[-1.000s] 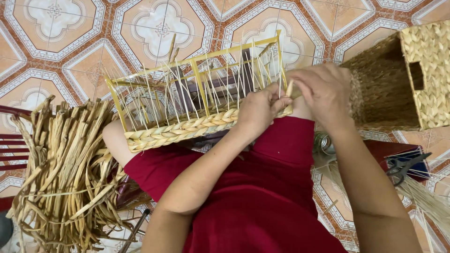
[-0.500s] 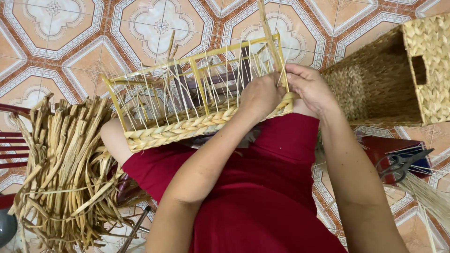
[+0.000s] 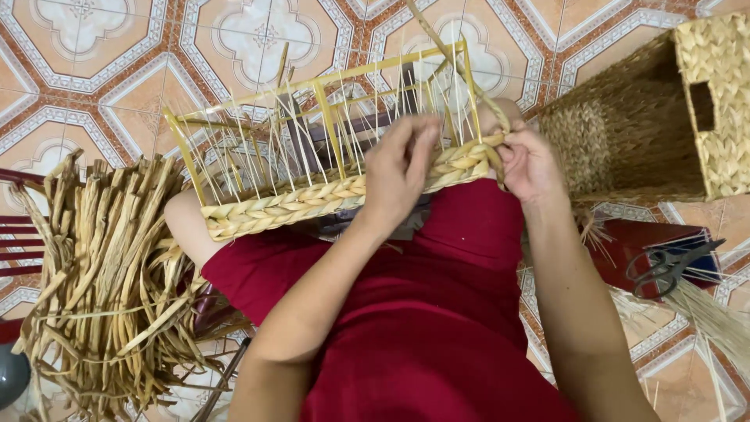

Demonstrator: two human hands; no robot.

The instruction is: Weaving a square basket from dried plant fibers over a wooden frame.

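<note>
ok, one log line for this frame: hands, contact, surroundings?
left hand: on braided band of yellow basket frame | right hand: pinching braid end | dried straw bundle left | scissors right

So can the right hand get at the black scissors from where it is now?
Probably yes. The scissors lie uncovered on the floor to the person's right, with nothing between them and the right hand. But that hand is pinching a straw strand at the braided basket rim.

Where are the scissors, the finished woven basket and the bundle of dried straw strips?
Scissors (image 3: 670, 267), head view: on the black handles at the right.
Finished woven basket (image 3: 723, 109), head view: on its braided side wall beside the handle hole.
Bundle of dried straw strips (image 3: 101, 273), head view: on the middle of the bundle.
</note>
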